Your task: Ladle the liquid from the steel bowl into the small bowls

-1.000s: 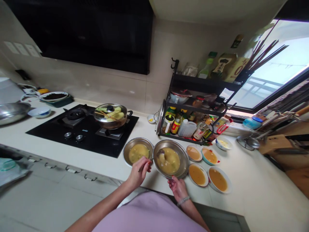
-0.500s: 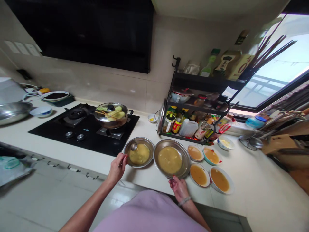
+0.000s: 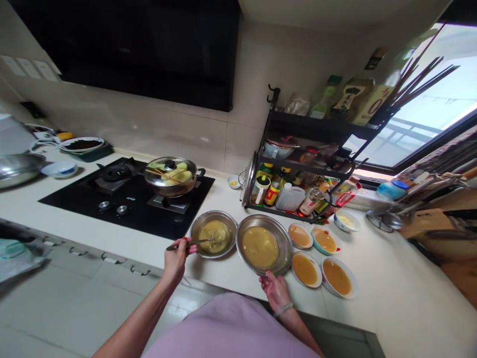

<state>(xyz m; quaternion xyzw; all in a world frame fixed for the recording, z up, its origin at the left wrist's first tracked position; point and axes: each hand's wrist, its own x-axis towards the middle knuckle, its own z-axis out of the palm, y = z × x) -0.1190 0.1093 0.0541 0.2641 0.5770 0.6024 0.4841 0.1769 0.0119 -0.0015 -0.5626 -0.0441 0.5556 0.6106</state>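
My left hand (image 3: 178, 256) is closed around the dark handle of a metal spoon (image 3: 219, 236). The spoon's round end is down in the yellowish liquid of the smaller metal bowl (image 3: 230, 224). To the right, a larger metal bowl (image 3: 286, 247) holds similar liquid with pale bits. At its near rim, my right hand (image 3: 274, 288) grips the edge with the thumb on top; the fingers underneath are partly hidden. Close by on the right stand several small bowls of orange-brown liquid, among them a white bowl (image 3: 356, 286) and a teal-rimmed bowl (image 3: 316, 242).
Left of the bowls, a lidded pan (image 3: 169, 188) with green pieces sits on the black gas hob (image 3: 82, 199). A black rack (image 3: 320, 166) of bottles and jars stands behind. Farther right are a white bowl (image 3: 346, 222) of pale pieces and utensils (image 3: 391, 219) near the window.
The spoon has swung from the far left rim of the smaller bowl down and right into its liquid. My left hand has turned and shifted slightly left; my right hand stays at the larger bowl.
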